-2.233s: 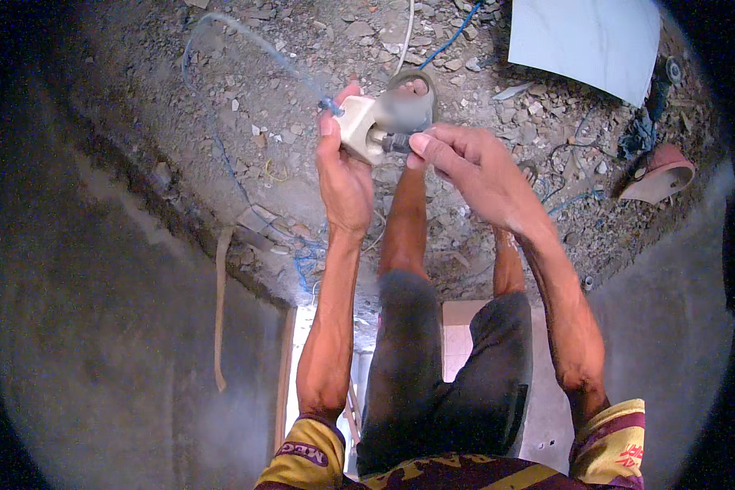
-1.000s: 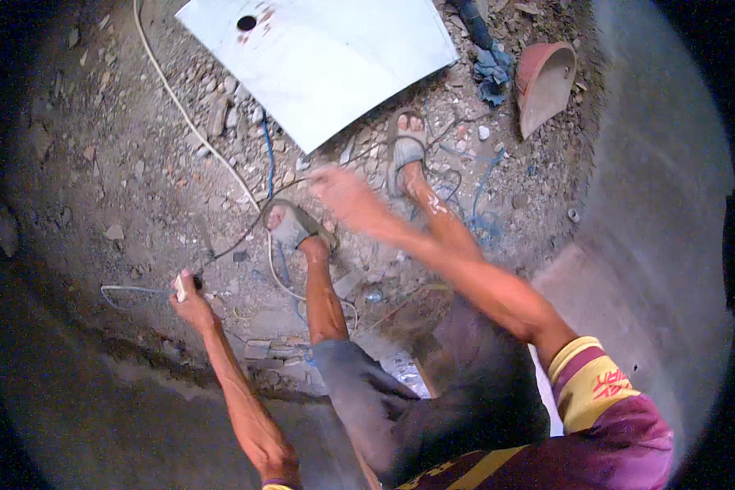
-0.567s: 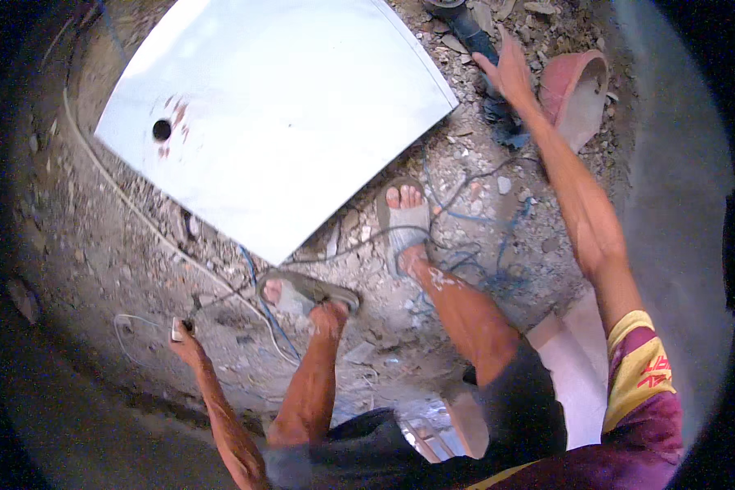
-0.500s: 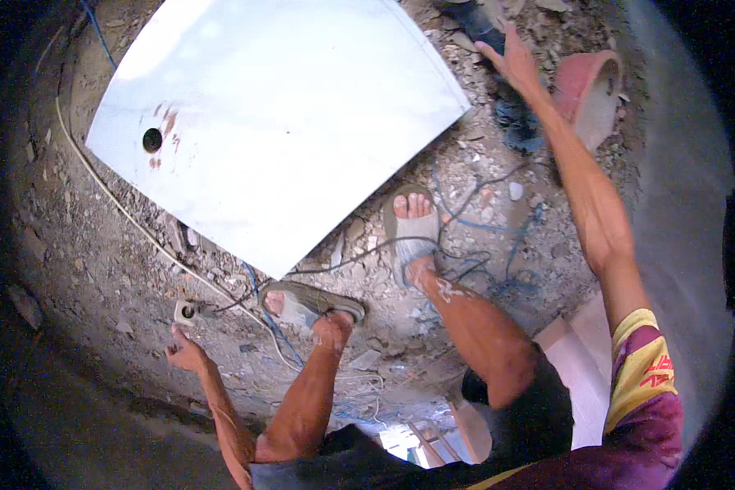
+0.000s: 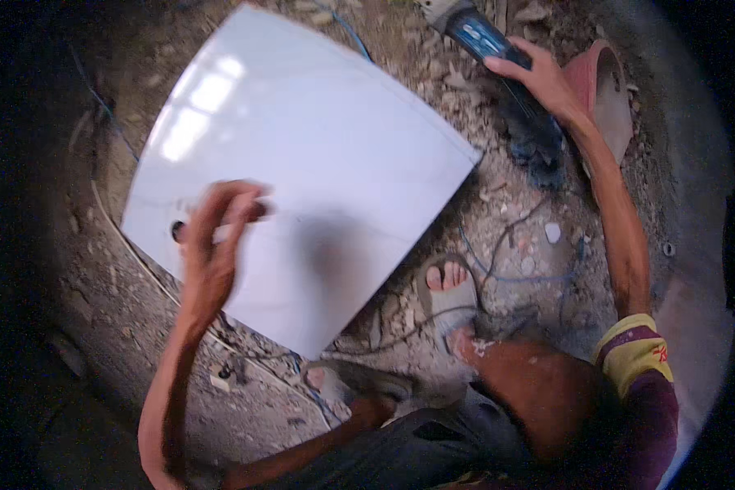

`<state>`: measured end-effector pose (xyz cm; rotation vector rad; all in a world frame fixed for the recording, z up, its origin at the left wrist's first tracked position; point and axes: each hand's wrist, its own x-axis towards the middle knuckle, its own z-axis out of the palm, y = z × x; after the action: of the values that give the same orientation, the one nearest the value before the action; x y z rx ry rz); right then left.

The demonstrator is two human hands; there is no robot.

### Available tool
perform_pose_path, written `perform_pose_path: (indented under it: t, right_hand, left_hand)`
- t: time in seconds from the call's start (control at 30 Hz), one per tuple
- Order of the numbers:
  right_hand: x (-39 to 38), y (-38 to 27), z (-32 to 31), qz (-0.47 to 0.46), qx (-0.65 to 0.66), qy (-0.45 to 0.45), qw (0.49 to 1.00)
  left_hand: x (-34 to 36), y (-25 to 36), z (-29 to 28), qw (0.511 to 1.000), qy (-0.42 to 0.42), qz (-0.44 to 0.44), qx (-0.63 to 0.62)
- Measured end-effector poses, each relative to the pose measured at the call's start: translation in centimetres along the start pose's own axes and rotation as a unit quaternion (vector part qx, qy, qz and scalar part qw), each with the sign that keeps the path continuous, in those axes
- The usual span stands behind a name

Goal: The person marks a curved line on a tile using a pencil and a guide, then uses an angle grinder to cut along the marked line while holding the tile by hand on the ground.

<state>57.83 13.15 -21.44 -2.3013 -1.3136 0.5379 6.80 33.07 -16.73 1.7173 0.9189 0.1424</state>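
Observation:
A large white tile (image 5: 335, 155) with a glossy face lies on the rubble in front of me. Near its left corner is a round dark hole (image 5: 178, 232). My left hand (image 5: 214, 245) hovers over the tile beside that hole, slightly blurred, fingers bent and apart; I see nothing held in it. At the far right my right hand (image 5: 541, 77) is wrapped around the body of a blue angle grinder (image 5: 480, 37) with a pale metal head. The head is partly cut off by the upper edge of the view, so its disc does not show.
A red tub (image 5: 584, 73) lies tipped beside my right wrist. A cream socket box (image 5: 222, 377) with a dark plug sits on the ground near the left. Cables, blue string (image 5: 531, 279) and broken stones surround the tile. My sandalled feet (image 5: 451, 298) stand at its near edge.
My left hand has moved from beside the socket box up over the tile. My right hand has closed around the grinder, which now shows more plainly. The view has shifted.

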Motion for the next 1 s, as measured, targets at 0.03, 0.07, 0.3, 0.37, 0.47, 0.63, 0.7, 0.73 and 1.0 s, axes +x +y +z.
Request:
perform_pose_path:
  t: [0.03, 0.07, 0.3, 0.37, 0.47, 0.63, 0.7, 0.73, 1.0]
  right_hand:
    - [-0.1, -4.6, -1.4, 0.002, 0.108, -0.012, 0.994]
    - [-2.5, -8.5, -3.7, 0.068, 0.201, -0.048, 0.976]
    - [-13.5, -19.3, -3.9, 0.123, 0.531, -0.199, 0.815]
    - [-13.8, -21.3, 0.0, 0.103, 0.651, -0.301, 0.689]
    - [-13.3, -23.3, 5.2, 0.087, 0.741, -0.375, 0.55]
    - [-9.8, -22.4, 8.5, 0.134, 0.751, -0.392, 0.513]
    - [-8.0, -21.6, 9.3, 0.125, 0.74, -0.409, 0.519]
    - [-7.4, -21.2, 10.0, 0.129, 0.745, -0.406, 0.512]
    - [-5.8, -17.4, 8.9, 0.112, 0.808, -0.415, 0.403]
  left_hand:
    - [0.8, 2.8, 0.0, 0.999, -0.021, 0.03, -0.03]
    - [2.4, 1.4, 3.3, 0.99, -0.071, 0.09, -0.088]
    - [4.6, 9.3, 20.1, 0.869, -0.167, 0.087, -0.459]
    - [2.4, 9.4, 19.4, 0.798, -0.137, 0.028, -0.586]
    - [1.7, 6.4, 18.0, 0.659, -0.121, 0.067, -0.739]
    - [5.0, 4.8, 16.0, 0.595, -0.089, 0.076, -0.795]
    - [6.6, 4.5, 15.7, 0.593, -0.085, 0.087, -0.796]
    - [7.1, 4.1, 15.7, 0.588, -0.081, 0.103, -0.798]
    - [7.5, 5.7, 20.2, 0.677, -0.014, -0.033, -0.735]
